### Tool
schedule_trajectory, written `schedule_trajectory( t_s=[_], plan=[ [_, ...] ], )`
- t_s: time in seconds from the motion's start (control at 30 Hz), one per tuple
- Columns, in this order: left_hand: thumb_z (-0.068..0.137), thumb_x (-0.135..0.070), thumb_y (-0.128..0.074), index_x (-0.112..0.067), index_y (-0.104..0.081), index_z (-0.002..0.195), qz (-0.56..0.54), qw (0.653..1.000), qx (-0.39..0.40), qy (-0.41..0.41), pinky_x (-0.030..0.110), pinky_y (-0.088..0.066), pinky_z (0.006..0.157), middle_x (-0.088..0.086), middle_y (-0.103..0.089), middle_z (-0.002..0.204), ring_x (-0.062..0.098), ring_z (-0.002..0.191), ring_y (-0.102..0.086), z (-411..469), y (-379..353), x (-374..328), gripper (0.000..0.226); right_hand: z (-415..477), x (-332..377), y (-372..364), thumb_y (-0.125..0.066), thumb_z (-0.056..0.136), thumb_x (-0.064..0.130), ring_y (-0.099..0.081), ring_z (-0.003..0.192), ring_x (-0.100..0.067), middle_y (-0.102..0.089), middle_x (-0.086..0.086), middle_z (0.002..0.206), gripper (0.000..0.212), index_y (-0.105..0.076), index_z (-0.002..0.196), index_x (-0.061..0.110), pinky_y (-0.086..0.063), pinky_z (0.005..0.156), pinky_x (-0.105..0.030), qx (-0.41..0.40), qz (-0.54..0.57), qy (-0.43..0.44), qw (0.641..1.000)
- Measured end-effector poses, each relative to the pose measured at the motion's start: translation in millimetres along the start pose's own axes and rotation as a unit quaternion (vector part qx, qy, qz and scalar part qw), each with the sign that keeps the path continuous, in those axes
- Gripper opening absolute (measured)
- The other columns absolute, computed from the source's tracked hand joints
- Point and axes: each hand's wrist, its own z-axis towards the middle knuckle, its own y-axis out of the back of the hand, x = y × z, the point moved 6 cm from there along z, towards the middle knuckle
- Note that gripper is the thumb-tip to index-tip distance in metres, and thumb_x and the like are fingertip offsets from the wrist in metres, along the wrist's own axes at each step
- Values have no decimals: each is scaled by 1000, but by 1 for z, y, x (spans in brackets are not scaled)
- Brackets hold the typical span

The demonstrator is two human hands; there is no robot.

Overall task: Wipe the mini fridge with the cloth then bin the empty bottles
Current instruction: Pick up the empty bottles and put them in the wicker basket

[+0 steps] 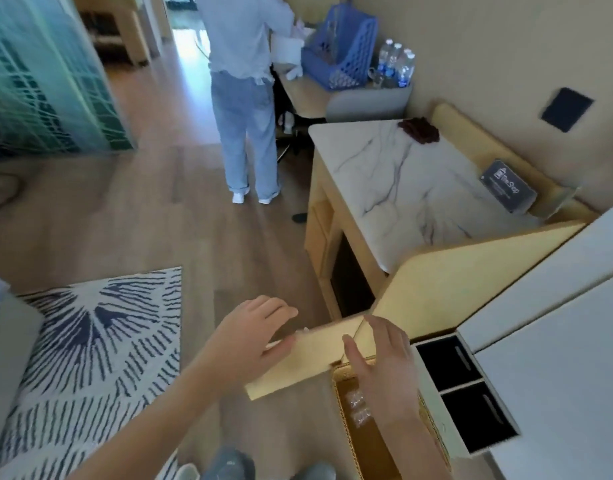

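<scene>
A dark red cloth (pixel 419 130) lies bunched at the far end of the marble counter (pixel 402 188). Below the counter is a dark opening (pixel 350 282); I cannot tell whether it is the mini fridge. A woven bin (pixel 340 396) stands on the floor at the lower middle, with crumpled clear bottles (pixel 358 407) inside. My left hand (pixel 253 336) grips the top edge of an open wooden cabinet door (pixel 315 355), fingers over the far side and thumb on the near face. My right hand (pixel 383 365) hovers over the bin with fingers spread, holding nothing and touching the door's end.
Another person (pixel 242 98) stands at a desk in the back, beside a blue basket (pixel 339 53) and several full water bottles (pixel 397 65). A patterned rug (pixel 90 341) covers the floor at left. White cabinet doors (pixel 547 341) stand at right. A black sign (pixel 507 187) sits on the counter.
</scene>
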Motion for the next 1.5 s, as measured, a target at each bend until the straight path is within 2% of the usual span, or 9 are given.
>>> schedule_trajectory(
  t_s=[0.13,0.2,0.3,0.43,0.63,0.77,1.1,1.33,1.5],
  plan=[
    [94,-46,-47,-19,-67,120,-4,998,-17,58,28,-52,84,-7,-68,111,14,102,-63,-67,27,79,42,-2,74,-65,-48,91,57,-46,119,-8,-56,7,131,55,-54,135,25,-38,95,-24,58,30,11,998],
    [95,-45,-47,-21,-64,122,-9,997,-15,77,29,-52,87,-8,-66,114,13,105,-61,-102,41,123,40,-12,113,-99,-52,91,55,-47,117,-8,-57,5,129,53,-56,133,23,-39,95,-24,68,35,12,997],
    [97,-45,-47,-23,-62,124,-12,995,-11,100,30,-52,93,-10,-65,117,12,108,-60,-155,62,185,38,-28,160,-144,-64,90,46,-52,117,-13,-60,2,127,46,-60,129,21,-44,95,-29,73,40,-7,996],
    [97,-44,-48,-23,-60,127,-21,990,-14,141,30,-51,94,-9,-65,120,13,110,-59,-210,95,251,39,-37,217,-190,-51,90,61,-50,127,-19,-57,8,129,53,-56,131,28,-47,103,-42,112,31,-2,993],
    [97,-45,-48,-20,-59,133,-35,988,-6,150,34,-48,101,-8,-62,129,14,118,-57,-227,116,322,45,-32,272,-220,-47,92,62,-52,119,-14,-60,7,125,52,-56,130,27,-43,95,-27,112,2,5,994],
    [95,-43,-48,-17,-61,131,-62,989,-2,136,36,-50,99,-5,-64,128,17,117,-58,-204,105,339,47,-9,274,-221,-48,92,57,-55,113,-14,-63,1,122,54,-60,129,19,-44,91,-26,100,-24,-21,994],
    [95,-46,-45,-17,-62,130,-73,991,64,94,33,-51,96,-6,-64,125,14,116,-58,-83,91,417,49,89,250,-273,-69,91,35,-59,115,-23,-64,-4,122,42,-63,126,13,-55,92,-43,43,-32,-102,993],
    [94,-42,-44,-11,-67,121,-63,994,92,0,37,-53,87,1,-68,114,25,104,-64,55,107,446,47,179,240,-271,-65,92,38,-58,116,-23,-64,-5,124,44,-62,129,13,-55,91,-39,-30,-36,-151,987],
    [95,-47,-40,-13,-66,124,-77,985,126,-85,31,-48,91,-3,-68,117,18,110,-62,125,93,439,52,197,219,-256,-61,94,42,-56,118,-21,-63,-4,124,44,-59,129,16,-48,93,-32,-88,-52,-240,965]
  ],
)
